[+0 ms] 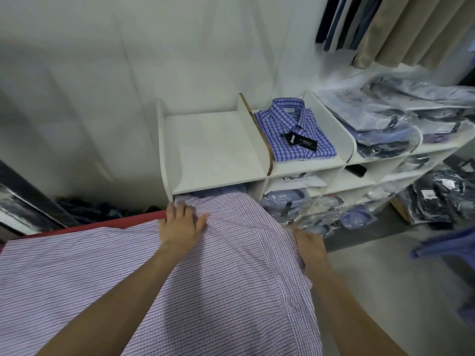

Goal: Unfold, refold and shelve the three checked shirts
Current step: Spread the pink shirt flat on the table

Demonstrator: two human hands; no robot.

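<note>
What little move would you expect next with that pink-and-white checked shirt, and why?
Probably folding the right edge inward. The pink-and-white checked shirt lies spread open; the left hand presses it flat near the top, while the right hand grips its hanging right edge.

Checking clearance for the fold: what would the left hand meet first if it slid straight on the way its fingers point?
Probably the shelf unit's left side panel: the left hand lies flat on the spread shirt, fingers aimed at its lower front edge. Depth is unclear.

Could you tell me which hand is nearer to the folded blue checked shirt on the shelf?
Right. The right hand is below the folded blue checked shirt, at the pink shirt's edge; the left hand lies farther left.
</note>
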